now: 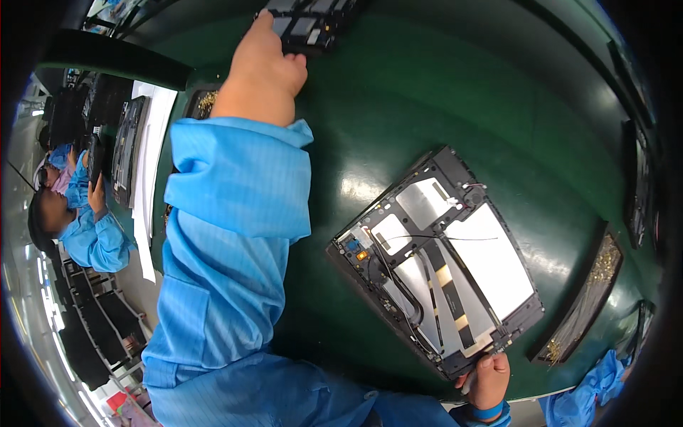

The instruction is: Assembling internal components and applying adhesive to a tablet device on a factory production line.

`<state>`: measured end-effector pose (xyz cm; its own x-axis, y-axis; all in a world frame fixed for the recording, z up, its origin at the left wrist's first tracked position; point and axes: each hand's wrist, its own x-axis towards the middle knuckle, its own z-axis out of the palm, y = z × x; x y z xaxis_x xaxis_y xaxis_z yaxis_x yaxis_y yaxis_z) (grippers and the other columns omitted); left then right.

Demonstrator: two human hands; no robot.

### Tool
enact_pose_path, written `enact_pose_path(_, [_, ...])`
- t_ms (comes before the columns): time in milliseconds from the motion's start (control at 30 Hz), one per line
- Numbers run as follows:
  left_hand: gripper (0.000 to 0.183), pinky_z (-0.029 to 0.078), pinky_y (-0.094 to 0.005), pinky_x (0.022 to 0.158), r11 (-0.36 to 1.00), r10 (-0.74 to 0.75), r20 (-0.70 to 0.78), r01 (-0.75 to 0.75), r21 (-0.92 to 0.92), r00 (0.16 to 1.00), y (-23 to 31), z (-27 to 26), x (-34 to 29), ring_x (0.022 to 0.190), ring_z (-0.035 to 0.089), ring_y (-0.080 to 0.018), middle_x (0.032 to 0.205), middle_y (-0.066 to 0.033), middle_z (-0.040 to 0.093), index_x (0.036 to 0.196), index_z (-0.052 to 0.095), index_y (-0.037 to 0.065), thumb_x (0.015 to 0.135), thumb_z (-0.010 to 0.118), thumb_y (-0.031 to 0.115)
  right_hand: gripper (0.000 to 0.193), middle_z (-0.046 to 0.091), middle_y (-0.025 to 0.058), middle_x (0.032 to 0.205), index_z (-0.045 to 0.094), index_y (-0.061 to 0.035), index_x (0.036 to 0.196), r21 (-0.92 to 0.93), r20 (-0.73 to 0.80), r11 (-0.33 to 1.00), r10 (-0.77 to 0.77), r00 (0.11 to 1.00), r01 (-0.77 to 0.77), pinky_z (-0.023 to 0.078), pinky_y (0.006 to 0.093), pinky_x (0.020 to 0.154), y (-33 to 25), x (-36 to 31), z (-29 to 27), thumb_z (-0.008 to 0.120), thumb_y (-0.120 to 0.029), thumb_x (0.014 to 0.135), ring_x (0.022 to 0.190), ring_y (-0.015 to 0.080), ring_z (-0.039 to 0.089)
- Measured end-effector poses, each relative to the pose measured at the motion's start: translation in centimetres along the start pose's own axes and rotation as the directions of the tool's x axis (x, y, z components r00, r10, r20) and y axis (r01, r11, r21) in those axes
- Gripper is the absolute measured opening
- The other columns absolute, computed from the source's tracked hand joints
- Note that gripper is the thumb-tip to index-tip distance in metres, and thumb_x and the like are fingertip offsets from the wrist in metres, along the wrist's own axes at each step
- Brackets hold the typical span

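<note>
My left hand [262,70] reaches far forward and grips the near left corner of a black electronic device chassis [302,27], partly cut off at the top edge. Its visible interior has grey panels. Closer to me, a second opened tablet-like chassis [440,260] lies tilted on the green table, showing silver and white panels, thin wires and a dark ribbon cable. At its lower right corner, the fingers of my right hand [489,381] are closed on the edge. A small pale bit shows beside those fingers, too little to name.
A dark narrow tray [583,302] of thin gold-tipped pieces lies at right; a similar tray [204,104] is partly behind my left arm. Black devices [637,185] stand along the right edge. At left are white sheets [155,142] and a co-worker in blue [92,235] holding a dark panel.
</note>
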<state>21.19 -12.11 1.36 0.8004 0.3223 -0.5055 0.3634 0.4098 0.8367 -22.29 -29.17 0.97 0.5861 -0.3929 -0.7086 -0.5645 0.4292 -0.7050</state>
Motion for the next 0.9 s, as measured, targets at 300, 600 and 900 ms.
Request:
enact_pose_path(300, [0.018, 0.04, -0.0291, 0.071, 0.989, -0.123, 0.268, 0.141, -0.048, 0.956, -2.0, 1.6, -0.4, 0.076, 0.044, -0.0201, 0.081, -0.0097, 0.047, 0.093, 0.044, 0.0, 0.081, 0.044, 0.014, 0.029, 0.051, 0.0069, 0.06, 0.045, -0.0038, 0.08, 0.01, -0.138, 0.999, 0.04, 0.99, -0.039, 0.035, 0.0214, 0.032, -1.9, 0.5, 2.4, 0.046, -0.033, 0.081, 0.038, 0.0124, 0.045])
enact_pose_path(600, [0.023, 0.038, -0.0432, 0.085, 0.976, 0.211, 0.454, -0.159, -0.152, 0.866, 3.4, -4.5, -6.9, 0.097, 0.048, -0.0278, 0.101, -0.0154, 0.05, 0.1, 0.041, -0.005, 0.08, 0.035, 0.006, 0.039, 0.05, 0.0069, 0.08, 0.048, -0.0043, 0.094, 0.26, -0.384, 0.911, -0.209, 0.899, 0.322, 0.037, 0.021, 0.039, -12.3, 11.9, 7.2, 0.048, -0.04, 0.079, 0.055, 0.0122, 0.048])
enact_pose_path(900, [0.034, 0.043, -0.0357, 0.081, 0.992, 0.093, 0.629, -0.126, 0.007, 0.772, 3.3, -16.7, -16.4, 0.094, 0.051, -0.0238, 0.104, -0.0154, 0.049, 0.11, 0.036, -0.006, 0.079, 0.039, 0.01, 0.034, 0.058, 0.007, 0.08, 0.049, -0.0004, 0.104, -0.193, 0.133, 0.935, -0.276, 0.952, 0.298, 0.043, 0.0224, 0.058, -2.5, 2.9, 10.4, 0.051, -0.023, 0.08, 0.063, 0.0108, 0.052])
